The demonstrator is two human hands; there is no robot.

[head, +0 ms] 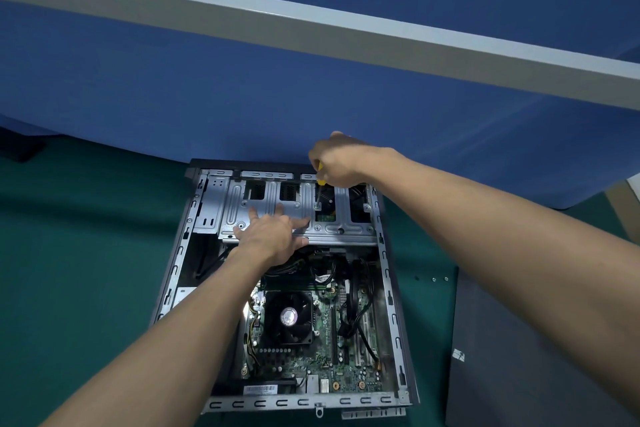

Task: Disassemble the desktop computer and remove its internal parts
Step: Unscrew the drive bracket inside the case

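An open computer case (388,274) lies flat. At its far end the left hand (273,236) presses, fingers spread, on the metal drive cage (239,204). Nearer the case's right wall, the right hand (337,161) grips a yellow screwdriver (320,180), nearly upright, tip on a cage screw (317,206).

Two arms show in the picture, and both are bare all the way along. The left arm (173,340) starts at the bottom left of the frame and ends in the left hand (270,232) near the middle. The right arm (485,218) starts at the right edge and ends in the right hand (337,159), a bit higher up. Both forearms look long and smooth.
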